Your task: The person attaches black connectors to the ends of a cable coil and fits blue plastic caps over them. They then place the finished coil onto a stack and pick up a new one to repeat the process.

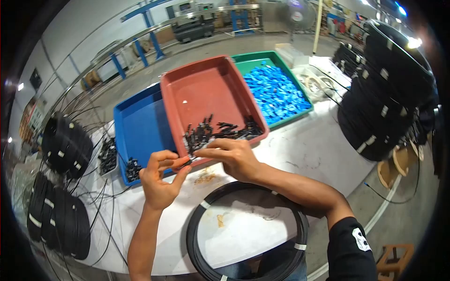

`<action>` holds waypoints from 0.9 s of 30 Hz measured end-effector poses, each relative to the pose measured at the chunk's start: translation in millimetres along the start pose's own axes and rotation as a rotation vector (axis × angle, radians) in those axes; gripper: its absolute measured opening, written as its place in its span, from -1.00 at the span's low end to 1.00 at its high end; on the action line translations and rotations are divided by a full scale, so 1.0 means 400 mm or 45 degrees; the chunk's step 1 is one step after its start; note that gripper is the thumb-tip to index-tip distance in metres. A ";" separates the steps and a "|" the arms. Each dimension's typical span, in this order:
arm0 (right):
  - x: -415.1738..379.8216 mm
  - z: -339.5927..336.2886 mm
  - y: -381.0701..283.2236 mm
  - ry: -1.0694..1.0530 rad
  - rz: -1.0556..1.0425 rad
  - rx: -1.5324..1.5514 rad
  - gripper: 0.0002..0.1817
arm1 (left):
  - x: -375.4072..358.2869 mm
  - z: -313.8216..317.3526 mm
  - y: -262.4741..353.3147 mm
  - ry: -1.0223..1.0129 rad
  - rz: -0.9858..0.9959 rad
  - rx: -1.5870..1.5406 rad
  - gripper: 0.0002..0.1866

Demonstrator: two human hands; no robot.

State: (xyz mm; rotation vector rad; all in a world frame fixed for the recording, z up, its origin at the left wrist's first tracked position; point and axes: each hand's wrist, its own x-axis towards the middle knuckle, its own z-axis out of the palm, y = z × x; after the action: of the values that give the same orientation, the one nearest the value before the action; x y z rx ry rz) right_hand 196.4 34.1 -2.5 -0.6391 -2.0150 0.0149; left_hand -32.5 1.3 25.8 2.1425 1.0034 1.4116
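Note:
My left hand [161, 180] is closed in a pinch on a small black part [188, 162], just in front of the red tray [206, 89]. Beside it, my right hand [234, 158] has its fingers close together at the tray's near edge, its fingertips near the same part; whatever they grip is too small to tell. Small black pieces [201, 131] lie in the near end of the red tray. Below my hands a coil of black cable [192, 234], banded with white tape, rests at the table's front edge.
A blue tray [145, 117] with some black pieces is at the left, and a green tray [307, 105] of blue pieces at the right. Stacked black cable coils stand on the right [375, 103] and left [58, 215]. Loose cables cross the left side.

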 end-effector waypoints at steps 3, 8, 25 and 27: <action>-0.001 0.003 -0.001 -0.080 0.062 0.035 -0.57 | -0.007 0.016 0.005 0.043 0.066 0.110 -0.62; 0.037 0.004 0.015 -0.235 0.013 0.355 -0.60 | -0.007 0.012 -0.005 -0.040 0.319 0.562 -0.62; 0.015 0.087 0.016 -0.226 0.083 0.671 -0.83 | 0.159 -0.049 0.063 -0.036 0.101 0.602 -0.49; 0.007 0.093 0.014 -0.297 -0.059 0.616 -0.85 | 0.219 -0.006 0.013 -0.216 0.096 0.335 -0.74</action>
State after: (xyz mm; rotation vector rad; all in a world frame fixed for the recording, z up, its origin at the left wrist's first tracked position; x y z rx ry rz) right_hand 167.1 49.4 -21.0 -0.2896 -2.1382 0.5550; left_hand -12.1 62.5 85.5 2.4649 1.1042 1.1593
